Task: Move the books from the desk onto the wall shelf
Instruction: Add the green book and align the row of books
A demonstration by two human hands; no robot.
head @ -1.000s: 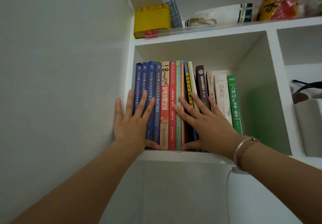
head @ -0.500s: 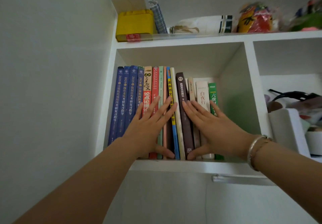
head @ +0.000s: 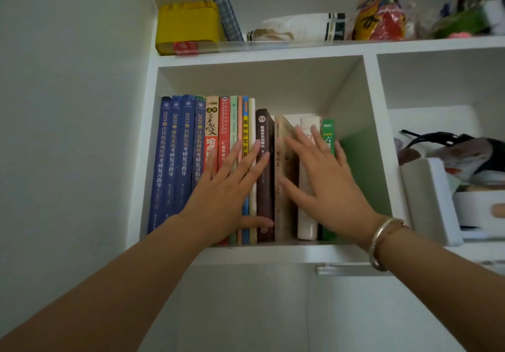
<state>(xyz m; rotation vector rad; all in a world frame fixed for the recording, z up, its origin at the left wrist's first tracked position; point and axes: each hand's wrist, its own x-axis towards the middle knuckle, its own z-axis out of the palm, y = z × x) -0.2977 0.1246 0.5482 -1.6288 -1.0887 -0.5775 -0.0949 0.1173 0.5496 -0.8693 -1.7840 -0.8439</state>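
A row of upright books fills the left cubby of the white wall shelf (head: 273,253). Several blue books (head: 175,160) stand at the left, then a red book (head: 223,122), thin pale ones, a dark brown book (head: 263,187), a tan book (head: 284,215), a white book (head: 307,215) and a green book (head: 328,130) at the right end. My left hand (head: 226,190) lies flat with straight fingers on the spines of the middle books. My right hand (head: 325,179) presses flat against the tan, white and green spines. The desk is out of view.
The cubby has free room right of the green book, up to the divider (head: 379,146). On the top shelf sit a yellow box (head: 188,26), a white cloth bag (head: 300,27) and a colourful bag (head: 378,18). A white storage box (head: 429,201) stands in the right cubby.
Both hands have slid to the right along the spines, the left from the blue books to the middle ones, the right from the middle ones to the right-end books. My view has shifted.
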